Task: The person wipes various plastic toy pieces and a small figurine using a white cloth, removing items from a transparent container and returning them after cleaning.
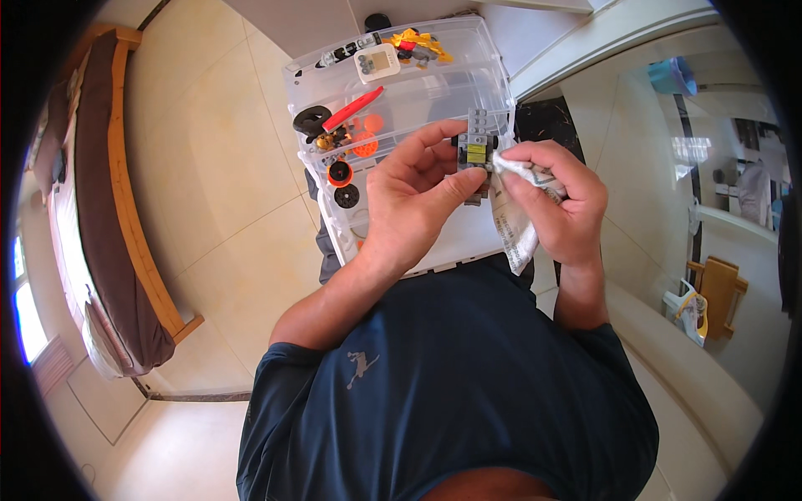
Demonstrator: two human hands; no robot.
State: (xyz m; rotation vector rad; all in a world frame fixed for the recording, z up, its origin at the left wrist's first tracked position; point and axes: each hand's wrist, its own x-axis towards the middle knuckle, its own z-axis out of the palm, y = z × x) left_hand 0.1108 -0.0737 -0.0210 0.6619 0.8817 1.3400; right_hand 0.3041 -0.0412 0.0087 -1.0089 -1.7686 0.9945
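A small grey brick-built model (476, 151) with a yellow-green patch is held up over the right part of a clear plastic box (455, 83), near the box's right edge. The left hand (418, 194) grasps the model from its left side, thumb across the near part and the other fingers curled behind it. The right hand (561, 196), at the box's right edge, pinches a printed white cloth (515, 230) between thumb and bent fingers; a bunched corner of it comes up to the model's right side, though whether it touches cannot be told, and the rest hangs down over the box's near right part. At the box's left edge lie a black tyre (311, 122), a red elongated piece (354, 108) slanting away just right of the tyre, some gold-brown bits (329, 144), two orange discs (365, 144), a black wheel with an orange rim (339, 174) and, nearer the person, a dark round wheel (346, 196). Toward the box's far end are a white device (388, 61) with a small grey screen, a long black-and-grey piece (347, 52) to its left and a cluster of yellow pieces (426, 50) to its right. Well left of the box, across the tiled floor (213, 150), stands a wood-framed bed (113, 200) with a brown cover; well to the box's right are a blue bucket (672, 77), a wooden stool (718, 292) and a white bag (689, 311). The person's dark blue shirt (459, 376) fills the space on the box's near side.
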